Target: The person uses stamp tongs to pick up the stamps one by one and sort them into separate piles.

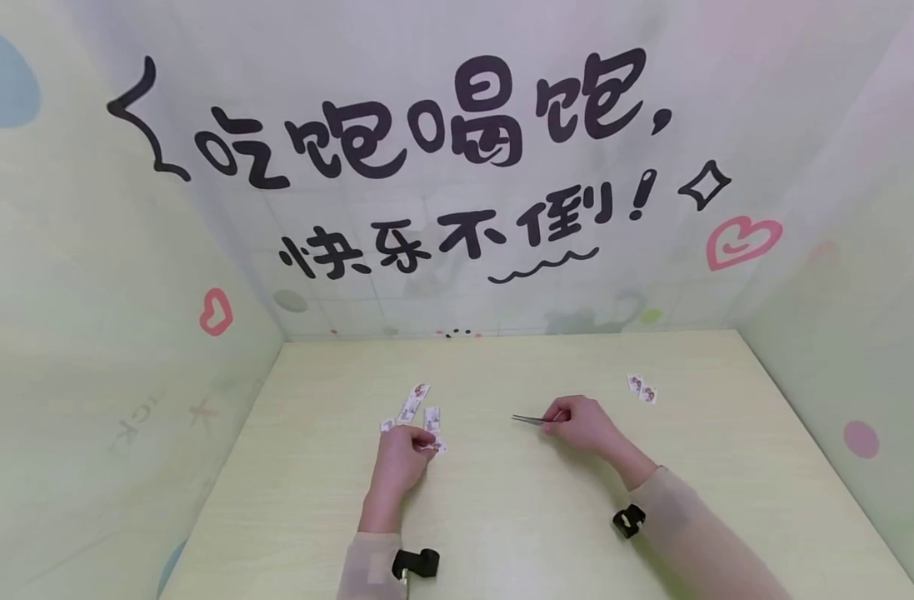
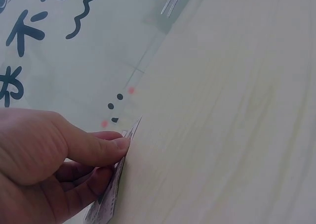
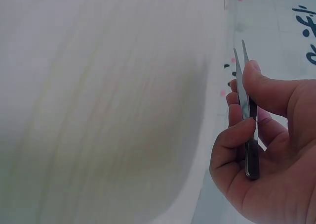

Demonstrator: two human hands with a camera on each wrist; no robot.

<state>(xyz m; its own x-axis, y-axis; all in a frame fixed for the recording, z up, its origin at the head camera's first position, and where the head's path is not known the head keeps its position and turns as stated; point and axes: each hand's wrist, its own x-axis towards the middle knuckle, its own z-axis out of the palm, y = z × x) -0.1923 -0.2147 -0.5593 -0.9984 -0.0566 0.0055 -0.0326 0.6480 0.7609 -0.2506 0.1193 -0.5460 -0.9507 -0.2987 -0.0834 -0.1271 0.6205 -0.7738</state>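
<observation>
My left hand [image 1: 402, 461] pinches a small printed paper piece [image 1: 436, 447] between thumb and fingertips. In the left wrist view the paper [image 2: 114, 197] is seen nearly edge-on. Just beyond that hand lie a printed strip [image 1: 413, 403] and another printed piece [image 1: 432, 417]; a further piece [image 1: 387, 425] is partly hidden by the hand. My right hand [image 1: 582, 425] holds metal tweezers [image 1: 528, 419], whose tips point left and stand slightly apart with nothing between them. Thumb and fingers wrap the tweezers [image 3: 251, 135] in the right wrist view.
Two small printed pieces [image 1: 641, 389] lie at the far right of the pale wooden table [image 1: 501, 517]. Printed walls [image 1: 457, 300] with black lettering close off the back and both sides. Black wrist straps [image 1: 629, 521] sit on both sleeves.
</observation>
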